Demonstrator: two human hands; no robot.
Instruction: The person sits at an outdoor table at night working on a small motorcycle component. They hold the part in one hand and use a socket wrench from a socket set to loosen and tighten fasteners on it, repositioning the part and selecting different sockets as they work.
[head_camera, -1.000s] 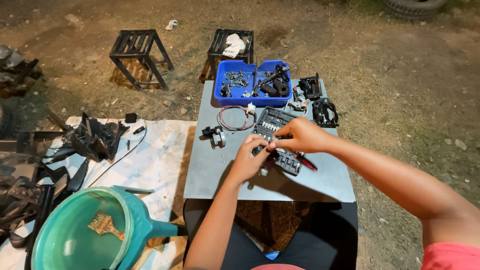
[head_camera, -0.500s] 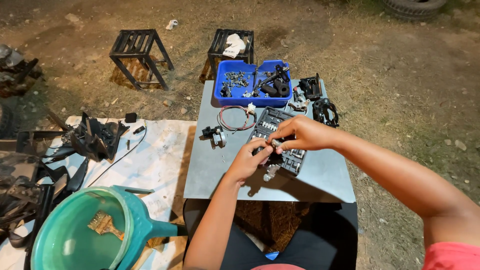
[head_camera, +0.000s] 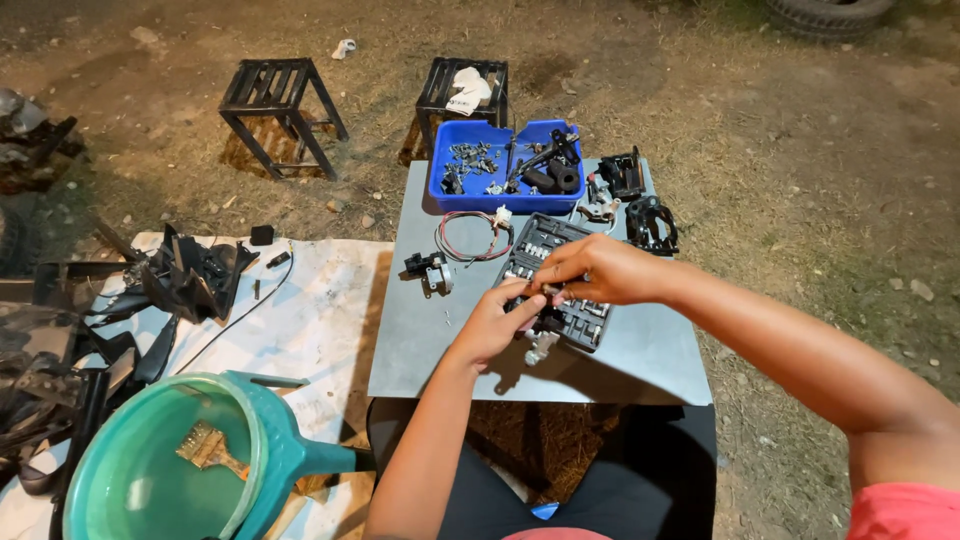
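both hands, left hand (head_camera: 497, 322) and right hand (head_camera: 590, 270), pinch a small metal part (head_camera: 553, 292) between fingertips, just above a black socket tray (head_camera: 585, 322) with silvery pieces.

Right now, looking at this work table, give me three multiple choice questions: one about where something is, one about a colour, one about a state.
1. Where does the black socket case lie?
A. on the grey table
B. in the green basin
C. on the white sheet

2. What colour is the parts tray at the table's far edge?
A. red
B. blue
C. yellow

3. What are the hands doing?
A. resting in the lap
B. lifting the basin
C. both over the socket case

Answers: 1 A, the case rests on the tabletop. 2 B, its walls are blue. 3 C, the left hand and right hand meet above it, pinching a small piece.
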